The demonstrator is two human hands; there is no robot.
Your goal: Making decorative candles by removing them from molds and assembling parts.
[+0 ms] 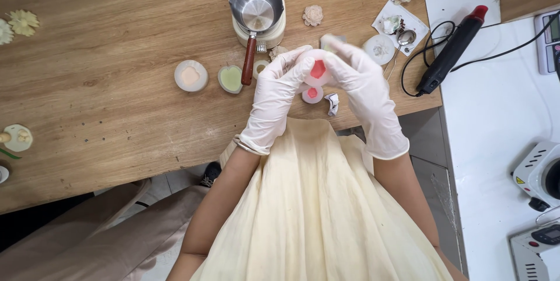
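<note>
Both my hands wear white gloves and meet above the front edge of the wooden table (105,94). My left hand (279,91) and my right hand (356,77) together grip a small translucent white mould (318,71) with a red wax piece in it. Just below it on the table sits another small round mould with a red filling (312,94). A small white clip-like piece (332,103) lies beside that.
A steel pot with a wooden handle (255,10) stands on a cream warmer at the back. Round moulds with peach (191,75) and green (230,78) wax sit left. A black and red heat gun (452,51) lies right. Wax flowers (313,15) are scattered about.
</note>
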